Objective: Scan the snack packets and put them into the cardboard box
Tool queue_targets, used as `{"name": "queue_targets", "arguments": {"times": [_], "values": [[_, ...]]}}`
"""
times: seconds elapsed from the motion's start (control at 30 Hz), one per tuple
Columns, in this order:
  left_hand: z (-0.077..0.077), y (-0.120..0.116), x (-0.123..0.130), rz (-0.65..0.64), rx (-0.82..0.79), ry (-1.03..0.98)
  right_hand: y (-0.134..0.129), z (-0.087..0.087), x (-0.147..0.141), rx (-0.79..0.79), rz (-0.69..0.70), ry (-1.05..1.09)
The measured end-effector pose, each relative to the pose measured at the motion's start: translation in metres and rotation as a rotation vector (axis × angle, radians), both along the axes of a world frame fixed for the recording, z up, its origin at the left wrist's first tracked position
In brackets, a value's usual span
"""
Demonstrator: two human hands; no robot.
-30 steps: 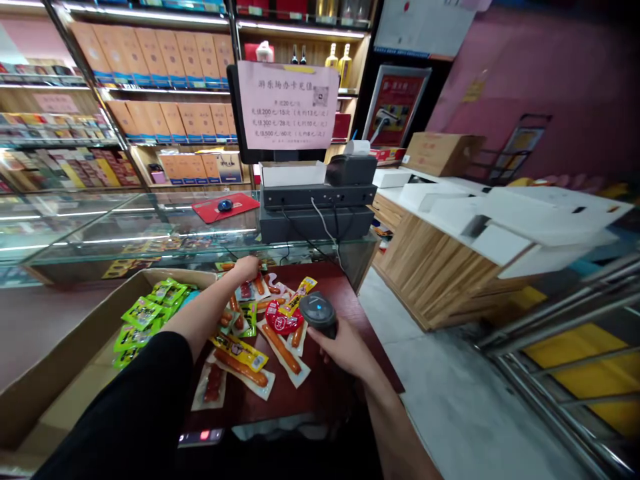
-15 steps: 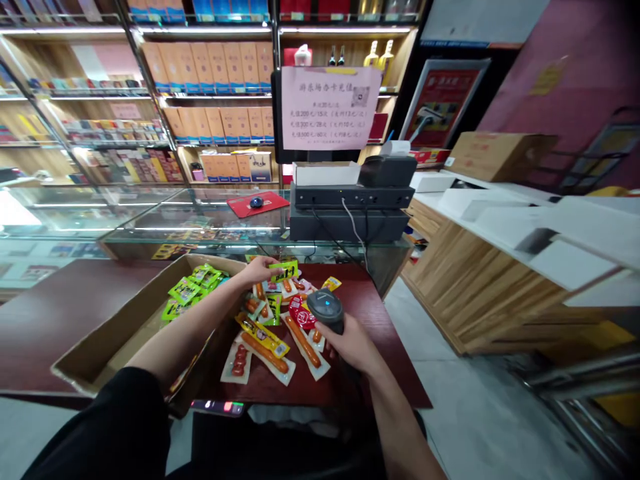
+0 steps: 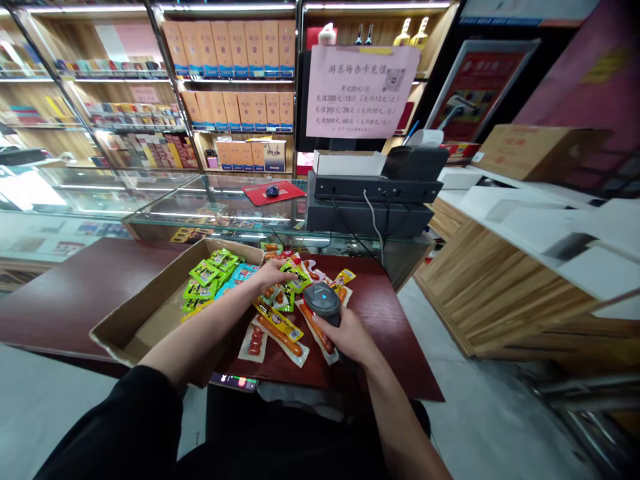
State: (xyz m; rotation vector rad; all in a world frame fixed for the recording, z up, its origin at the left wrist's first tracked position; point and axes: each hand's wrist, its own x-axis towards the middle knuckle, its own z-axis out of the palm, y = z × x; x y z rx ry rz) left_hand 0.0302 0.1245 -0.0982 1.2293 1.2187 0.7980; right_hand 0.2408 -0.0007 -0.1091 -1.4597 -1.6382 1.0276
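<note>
One green packet (image 3: 299, 277), likely light, slick, best edge-held, is pinched in the left hand (image 3: 273, 276), right hand (image 3: 349, 335) gripping a scanner (image 3: 323, 301).

Right of my scanner (image 3: 323, 300) there is bare table (image 3: 390, 333), so a hand can slide by. Just left of the scanner, my left hand (image 3: 274, 275) and a green packet (image 3: 299, 277) fill the way. Sausage packs (image 3: 284, 339) lie there too, and farther left the cardboard box (image 3: 150, 293) sticks up. Behind the scanner, the cash register (image 3: 367, 219) blocks me.
</note>
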Motion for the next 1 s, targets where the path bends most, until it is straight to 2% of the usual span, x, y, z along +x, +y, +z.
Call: {"name": "queue_targets", "arguments": {"times": [0.17,0.33,0.6,0.83,1.0], "values": [[-0.0049,-0.0043,0.0055,-0.024,-0.084,-0.117,-0.0029,-0.004,-0.0005,0.011,-0.015,-0.018],[-0.0063,-0.0054,0.0071,0.008,-0.163,-0.193,-0.0051,-0.0053,-0.0011,-0.006,-0.042,-0.036],[-0.0097,-0.0029,0.0053,0.002,-0.154,-0.179,-0.0071,-0.0026,-0.0033,-0.057,-0.083,0.016],[-0.0066,-0.0048,0.0049,0.029,-0.114,-0.119,-0.0085,-0.0033,-0.0044,-0.173,-0.045,0.055],[-0.0083,-0.0045,0.0044,0.008,-0.159,-0.165,-0.0081,-0.0067,-0.0037,-0.142,-0.04,0.051]]}}
